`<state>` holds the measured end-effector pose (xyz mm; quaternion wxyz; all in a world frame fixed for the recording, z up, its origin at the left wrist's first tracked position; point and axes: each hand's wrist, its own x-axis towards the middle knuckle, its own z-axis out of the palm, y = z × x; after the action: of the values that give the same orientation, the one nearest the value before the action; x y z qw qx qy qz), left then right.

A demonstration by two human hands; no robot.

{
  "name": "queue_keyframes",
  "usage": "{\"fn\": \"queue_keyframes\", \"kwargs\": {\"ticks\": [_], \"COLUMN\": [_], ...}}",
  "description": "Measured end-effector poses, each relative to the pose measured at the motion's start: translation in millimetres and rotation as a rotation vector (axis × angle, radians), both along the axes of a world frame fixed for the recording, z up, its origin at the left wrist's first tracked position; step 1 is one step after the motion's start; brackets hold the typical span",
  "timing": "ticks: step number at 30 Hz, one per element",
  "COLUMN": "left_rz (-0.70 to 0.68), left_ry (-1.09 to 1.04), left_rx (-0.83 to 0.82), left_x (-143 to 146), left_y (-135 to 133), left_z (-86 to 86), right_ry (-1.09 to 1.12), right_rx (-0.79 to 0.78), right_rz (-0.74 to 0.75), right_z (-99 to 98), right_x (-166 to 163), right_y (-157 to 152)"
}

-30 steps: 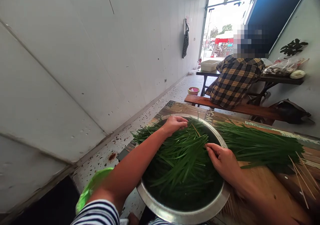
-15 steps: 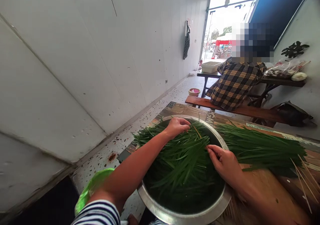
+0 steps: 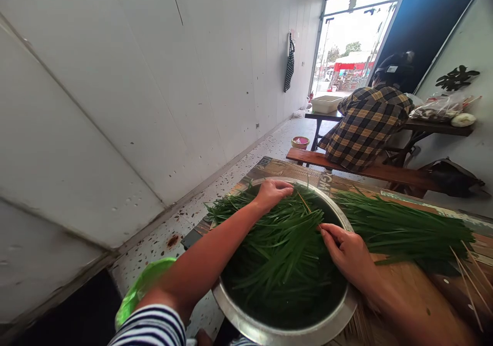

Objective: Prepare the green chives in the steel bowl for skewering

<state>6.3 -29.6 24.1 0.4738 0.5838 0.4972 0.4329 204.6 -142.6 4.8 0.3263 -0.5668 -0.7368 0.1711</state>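
A metal basin (image 3: 246,327) holds many long green chives (image 3: 285,243), lying loose inside it. Across the upper part of the heap runs a thin bamboo skewer (image 3: 304,202), and a bunch of chive ends is gathered along it. My right hand (image 3: 344,248) is closed at the basin's right side, pinching the skewer's near end by the bunch. At the far side, my left hand (image 3: 272,194) is closed in a pinch above the heap. Its fingertips are by the skewer's far end; what they hold is too small to make out.
More chives (image 3: 408,223) lie on the wooden table (image 3: 295,170) at right, with several loose skewers (image 3: 467,284). A green bag-lined bin (image 3: 144,279) stands at lower left. Ahead, a person in a plaid shirt (image 3: 365,125) sits on a bench (image 3: 308,155), near a white tub (image 3: 325,104).
The view has shifted very slightly. Both hands, the skewer and the chives stay in nearly the same place. The person ahead has lowered their head.
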Motion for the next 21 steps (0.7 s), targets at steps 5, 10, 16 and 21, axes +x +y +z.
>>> {"fn": "queue_keyframes", "kwargs": {"ticks": [5, 10, 16, 21], "left_rz": [-0.021, -0.017, -0.016, -0.015], "left_ry": [0.047, 0.162, 0.179, 0.166], "left_rx": [0.05, 0.141, 0.157, 0.132], "left_x": [-1.3, -3.5, -3.1, -3.4], "left_y": [1.3, 2.1, -2.1, -1.7], "left_z": [-4.7, -8.6, -4.8, -5.7], "right_ry": [0.003, 0.0, 0.007, 0.002], "right_rx": [0.003, 0.006, 0.004, 0.001], "right_rz": [-0.002, -0.004, -0.002, 0.002], "right_z": [0.6, 0.2, 0.1, -1.2], "right_x": [-0.4, -0.3, -0.7, -1.3], "right_y": [-0.8, -0.6, -0.8, -1.0]}}
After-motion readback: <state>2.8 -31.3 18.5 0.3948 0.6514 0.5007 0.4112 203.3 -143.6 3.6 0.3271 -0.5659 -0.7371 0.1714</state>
